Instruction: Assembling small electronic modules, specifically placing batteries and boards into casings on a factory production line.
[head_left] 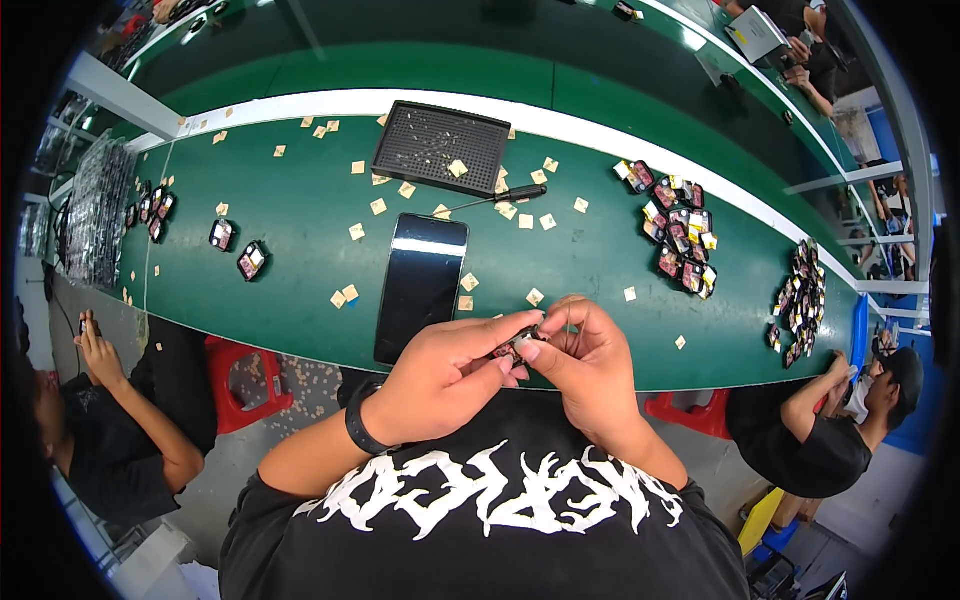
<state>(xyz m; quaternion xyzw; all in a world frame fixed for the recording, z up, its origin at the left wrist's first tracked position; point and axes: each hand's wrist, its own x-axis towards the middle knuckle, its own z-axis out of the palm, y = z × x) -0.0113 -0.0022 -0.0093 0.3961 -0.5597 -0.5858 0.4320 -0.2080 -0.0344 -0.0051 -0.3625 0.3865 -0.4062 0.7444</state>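
The hands [440, 372] partly cover a small dark part [513, 347] whose details are indistinct.

On the bench [300, 220] before you, a phone [424, 285] lies beyond and left of the device [510, 350] between your hands [437, 375], with a tray [485, 155] behind it and a screwdriver [523, 193] just before the tray. Two device heaps [679, 236] lie to your right; two single devices [253, 262] and a cluster [156, 216] to your left

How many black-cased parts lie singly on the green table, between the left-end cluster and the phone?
2: the farther part, and the nearer part, slightly to its right. Both lie left of the phone; none seem hidden there.
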